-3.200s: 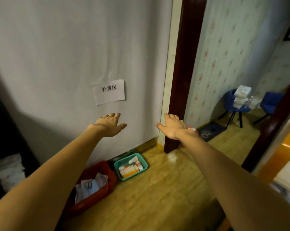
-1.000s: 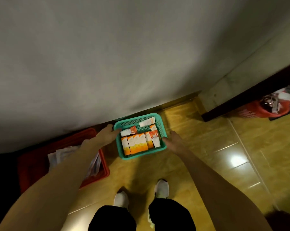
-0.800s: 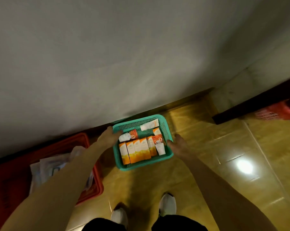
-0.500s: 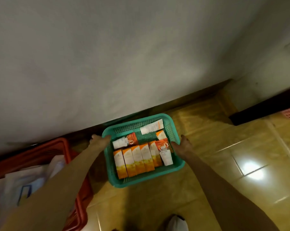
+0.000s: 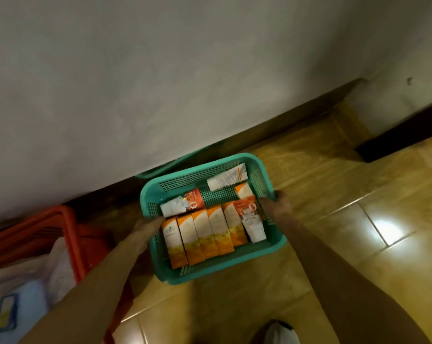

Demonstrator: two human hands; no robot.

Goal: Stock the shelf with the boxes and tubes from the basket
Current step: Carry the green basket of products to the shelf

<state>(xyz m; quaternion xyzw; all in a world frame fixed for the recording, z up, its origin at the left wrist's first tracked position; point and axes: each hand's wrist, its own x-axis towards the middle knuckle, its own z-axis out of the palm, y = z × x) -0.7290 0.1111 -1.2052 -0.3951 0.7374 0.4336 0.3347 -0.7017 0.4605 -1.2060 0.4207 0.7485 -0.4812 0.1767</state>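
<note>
**Two hands grip a teal basket of boxes and tubes on a tiled floor**

Seen from above, a teal perforated plastic basket [image 5: 211, 273] sits in the middle of the frame on a glossy yellow-brown tiled floor [image 5: 346, 194], close to the foot of a plain grey wall [image 5: 160, 83] that fills the upper half of the picture.

The left hand [image 5: 145, 225] comes in from the lower left and holds the basket's left rim, its fingers curled over the edge into the basket. The right hand [image 5: 278, 206] comes in from the lower right and holds the right rim the same way, fingers hooked inside the wall. Both hands are closed on the basket.

Inside, a row of five orange-and-white cardboard boxes [image 5: 202, 237] lies side by side across the lower part. Above them at the left lies an orange-and-white tube [image 5: 182, 203]. A white tube with an orange stripe [image 5: 227, 180] lies along the upper right wall. Near the right hand, a white-capped orange tube [image 5: 250, 222] lies beside the boxes, with another small orange-and-white tube [image 5: 243, 191] just above it.

At the lower left of the frame stands a red plastic crate [image 5: 36, 227] holding white plastic bags [image 5: 23, 294]. The toe of a white shoe [image 5: 280, 333] shows at the bottom edge.
</note>
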